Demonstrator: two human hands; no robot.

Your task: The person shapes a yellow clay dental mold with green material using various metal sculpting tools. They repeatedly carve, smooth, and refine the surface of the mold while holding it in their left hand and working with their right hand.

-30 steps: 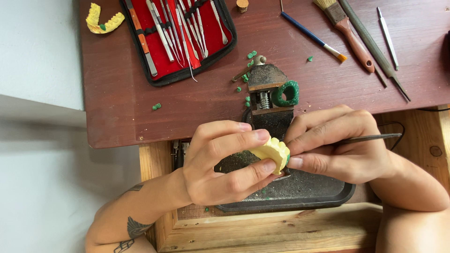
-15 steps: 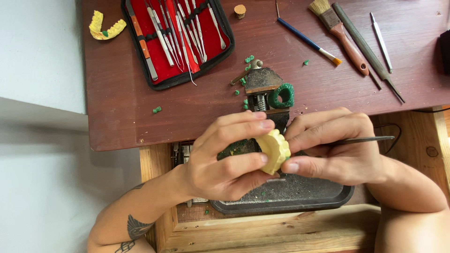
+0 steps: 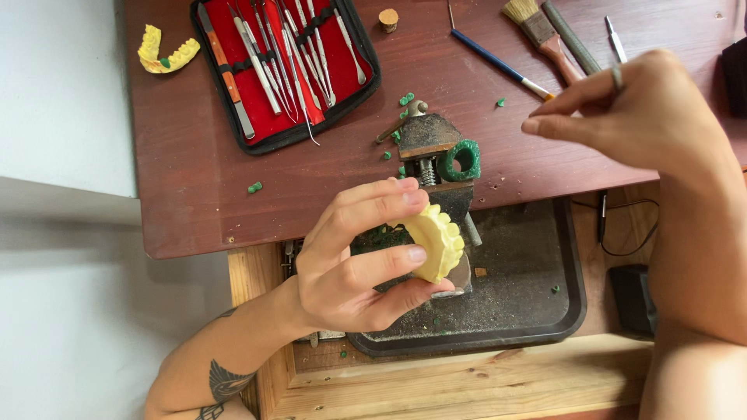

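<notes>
My left hand (image 3: 350, 264) grips a pale yellow dental cast (image 3: 437, 243) between thumb and fingers, holding it over a dark metal tray (image 3: 537, 311). The cast's teeth face right. My right hand (image 3: 638, 109) is raised over the right side of the brown table (image 3: 194, 194), well apart from the cast, with fingers drawn together and pointing left. Whether a thin tool sits in those fingers is not clear. A small bench vise (image 3: 428, 144) with a green wax ring (image 3: 461, 159) stands just above the cast.
An open red-lined case of metal instruments (image 3: 284, 62) lies at the back. Another yellow cast (image 3: 163, 54) sits far left. A brush (image 3: 541, 31), a blue pencil (image 3: 498, 66) and a cork (image 3: 388, 19) lie at the back right. Green wax crumbs dot the table.
My right hand has left the cast and lifted up and to the right. My left hand still holds the cast, now turned with its teeth showing.
</notes>
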